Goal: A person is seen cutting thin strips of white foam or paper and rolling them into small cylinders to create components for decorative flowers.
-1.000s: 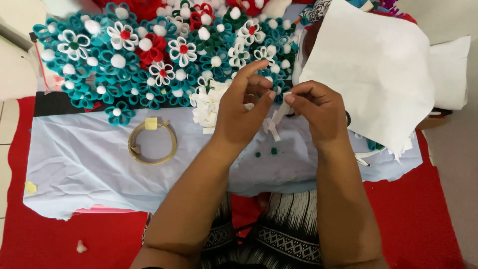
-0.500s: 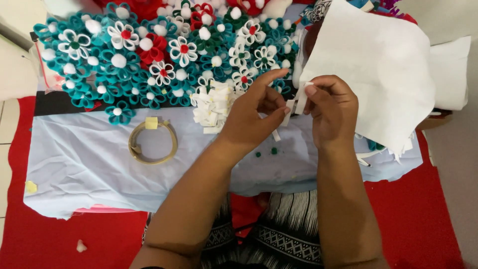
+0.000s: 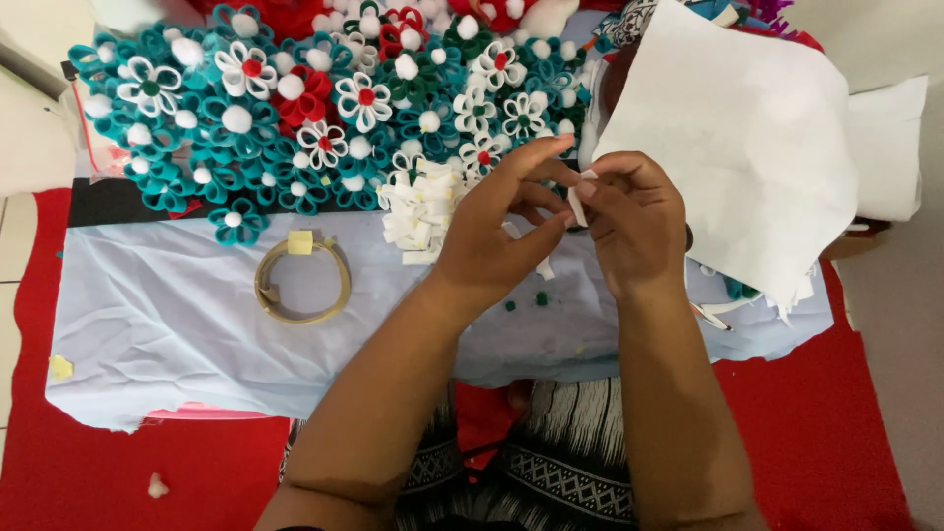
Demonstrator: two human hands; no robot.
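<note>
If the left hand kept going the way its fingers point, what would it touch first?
Probably the white strip pinched between both hands, then the right hand; the left hand points up-right toward them. Depth is unclear.

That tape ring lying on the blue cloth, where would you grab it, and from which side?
Take the tape ring from above, pinching across its thin band at the near edge, one finger inside the hole and one outside. It lies flat on the blue cloth with an open centre, and that side is clear; the flowers crowd the far side.
</note>
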